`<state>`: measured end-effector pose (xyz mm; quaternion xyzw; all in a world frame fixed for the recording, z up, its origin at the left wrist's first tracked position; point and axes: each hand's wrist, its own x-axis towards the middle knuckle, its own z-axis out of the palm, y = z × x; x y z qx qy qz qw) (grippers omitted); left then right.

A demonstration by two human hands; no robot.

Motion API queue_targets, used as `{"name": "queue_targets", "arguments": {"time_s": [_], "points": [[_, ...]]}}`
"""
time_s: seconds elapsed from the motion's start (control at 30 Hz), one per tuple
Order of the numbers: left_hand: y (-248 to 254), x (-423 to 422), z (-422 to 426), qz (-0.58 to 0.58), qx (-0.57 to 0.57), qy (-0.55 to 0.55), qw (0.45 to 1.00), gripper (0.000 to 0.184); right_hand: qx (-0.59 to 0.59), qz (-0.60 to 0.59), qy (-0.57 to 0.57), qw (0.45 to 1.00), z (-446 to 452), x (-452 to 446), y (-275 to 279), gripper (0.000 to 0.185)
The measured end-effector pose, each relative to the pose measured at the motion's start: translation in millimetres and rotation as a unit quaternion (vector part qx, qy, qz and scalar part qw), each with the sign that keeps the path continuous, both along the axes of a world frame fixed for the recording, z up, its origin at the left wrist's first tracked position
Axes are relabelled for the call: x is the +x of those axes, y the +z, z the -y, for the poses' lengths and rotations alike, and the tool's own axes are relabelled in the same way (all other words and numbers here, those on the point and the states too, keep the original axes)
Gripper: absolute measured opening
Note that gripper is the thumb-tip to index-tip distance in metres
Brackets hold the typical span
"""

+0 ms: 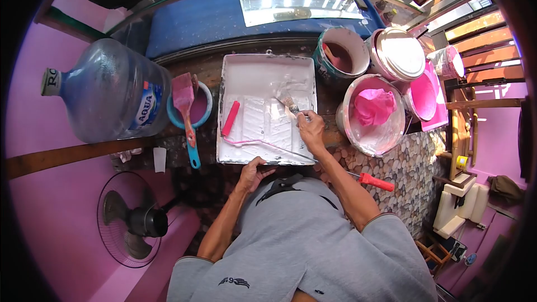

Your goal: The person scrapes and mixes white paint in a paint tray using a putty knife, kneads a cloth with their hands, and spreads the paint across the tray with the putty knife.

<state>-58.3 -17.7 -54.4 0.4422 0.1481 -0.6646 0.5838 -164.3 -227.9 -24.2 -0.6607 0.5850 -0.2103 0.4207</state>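
A white paint tray (267, 67) lies before me, wet with pale paint. My right hand (310, 130) grips a paintbrush (290, 105) over the tray's right side, its bristles against the painted surface. My left hand (254, 175) is closed at the near edge of the tray, holding the rim; some fingers are hidden beneath it. Inside the tray, on the left, rests a paint roller (230, 118) with a bright pink sleeve. Its wire frame crosses the near rim under my right forearm and ends in a red handle (376, 182).
A large water bottle (114, 92) lies on its side at left. Beside it, another brush (183, 95) rests across a blue-rimmed pot (202, 113). On the right stand a dark bucket (324, 70), a tub (348, 114) with pink cloth (375, 106) and lidded pails (400, 53). A fan (134, 221) is lower left.
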Motion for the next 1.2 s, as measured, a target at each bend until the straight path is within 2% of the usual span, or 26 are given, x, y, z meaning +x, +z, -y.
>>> {"name": "queue_targets", "arguments": {"time_s": [0.03, 0.1, 0.17, 0.23, 0.3, 0.37, 0.43, 0.57, 0.63, 0.67, 0.7, 0.77, 0.87, 1.03, 1.1, 1.2], "points": [[-2.3, 0.3, -0.9, 0.002, 0.002, -0.004, 1.000, 0.012, 0.097, 0.034, -0.013, 0.995, -3.1, 3.9, 0.5, 0.028], [-6.0, 0.7, -0.9, -0.004, 0.003, -0.002, 1.000, 0.011, 0.094, 0.043, -0.025, 0.994, -5.3, 16.6, -5.6, 0.027], [-6.1, -0.1, -1.4, -0.001, -0.005, -0.007, 1.000, 0.011, 0.187, 0.137, -0.075, 0.970, 1.4, 30.7, -26.2, 0.027], [-5.9, 0.9, -2.3, 0.004, -0.012, -0.010, 1.000, 0.011, 0.181, 0.180, -0.066, 0.965, 8.7, 42.3, -22.3, 0.023], [-4.7, 0.4, -3.0, 0.002, -0.023, -0.004, 1.000, 0.011, 0.282, 0.264, -0.103, 0.917, 14.4, 47.9, -14.9, 0.022], [-2.3, -0.1, -2.0, 0.001, -0.019, -0.002, 1.000, 0.011, 0.289, 0.276, -0.104, 0.911, 16.9, 47.1, -7.5, 0.021], [-0.4, -0.6, -1.6, -0.002, -0.016, 0.003, 1.000, 0.011, 0.354, 0.340, -0.154, 0.857, 18.5, 40.4, -5.7, 0.020], [-1.6, -0.9, -1.2, -0.001, -0.017, 0.000, 1.000, 0.011, 0.356, 0.287, -0.150, 0.876, 16.7, 25.6, -0.3, 0.021], [-4.4, -1.0, -2.1, -0.002, -0.017, 0.002, 1.000, 0.012, 0.165, 0.124, -0.097, 0.974, 16.9, 22.5, 4.4, 0.025], [-5.8, -0.9, -2.4, -0.002, -0.016, 0.003, 1.000, 0.012, 0.086, 0.071, -0.075, 0.991, 18.5, 22.9, 2.8, 0.026], [-5.7, -0.8, -2.3, -0.003, -0.015, 0.003, 1.000, 0.012, 0.086, 0.070, -0.076, 0.991, 21.5, 25.1, 3.1, 0.026], [-5.1, -1.0, -2.0, -0.001, -0.016, 0.000, 1.000, 0.012, -0.061, -0.008, 0.008, 0.998, 27.2, 28.6, 4.1, 0.027], [-2.2, 0.7, -0.4, 0.000, -0.008, -0.002, 1.000, 0.012, -0.006, -0.041, 0.027, 0.999, 31.2, 27.2, 11.4, 0.028], [-3.9, -1.3, -0.1, 0.001, -0.004, 0.000, 1.000, 0.013, -0.060, -0.044, 0.027, 0.997, 41.9, 38.6, 31.6, 0.028], [-3.0, -1.1, -0.5, 0.001, -0.010, 0.003, 1.000, 0.013, 0.029, 0.017, 0.026, 0.999, 53.1, 49.9, 17.9, 0.029], [-2.7, -1.2, -0.1, 0.003, -0.012, 0.001, 1.000, 0.013, 0.054, -0.023, 0.059, 0.997, 59.7, 46.0, 12.9, 0.031]]}}
